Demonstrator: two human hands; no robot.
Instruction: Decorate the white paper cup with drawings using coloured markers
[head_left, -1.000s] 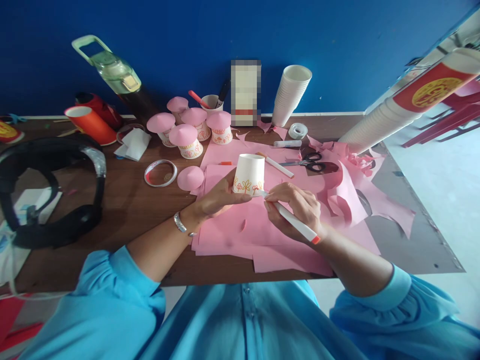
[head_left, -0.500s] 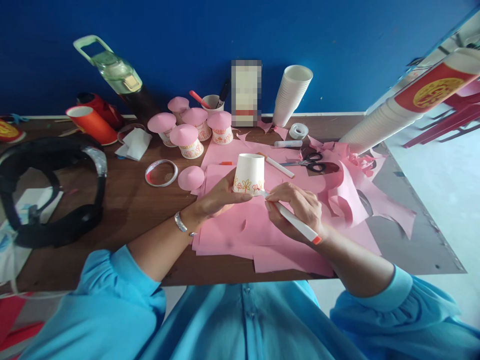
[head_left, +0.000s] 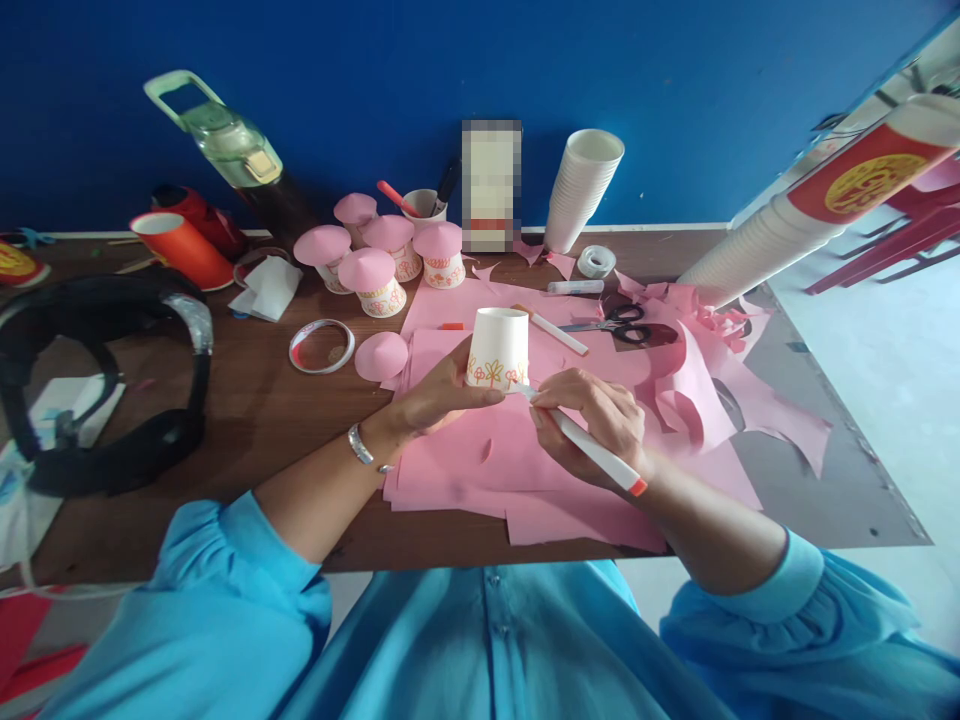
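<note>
An upside-down white paper cup with small orange and pink drawings around its rim stands on pink paper sheets. My left hand grips the cup's lower left side, thumb along the rim. My right hand holds a white marker with an orange end, its tip touching the cup's rim at the lower right.
Several cups with pink paper caps and a loose pink cap sit behind. Scissors, tape rolls, a stack of white cups, black headphones, a bottle and an orange cup crowd the wooden table.
The marker in my right hand has shifted slightly at the cup's rim. The cup and my left hand have stayed in place.
</note>
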